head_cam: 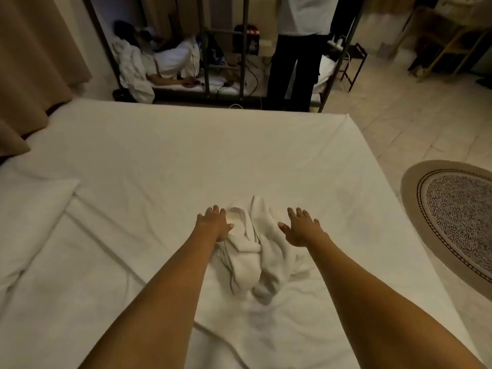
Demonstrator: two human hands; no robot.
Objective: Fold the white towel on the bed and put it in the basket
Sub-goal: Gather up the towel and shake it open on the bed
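A white towel [255, 251] lies crumpled in a heap on the white bed [159, 161], between my two outstretched arms. My left hand [214, 222] is palm down at the towel's upper left edge, fingers spread, touching the cloth. My right hand [300, 227] hovers palm down over the towel's right side, fingers apart and holding nothing. No basket is in view.
A pillow [29, 209] lies at the bed's left side. A round patterned rug [458, 219] is on the tiled floor to the right. Beyond the bed's far edge a person [295, 54] stands by a metal bunk frame [223, 49]. Brown curtains [34, 62] hang at the left.
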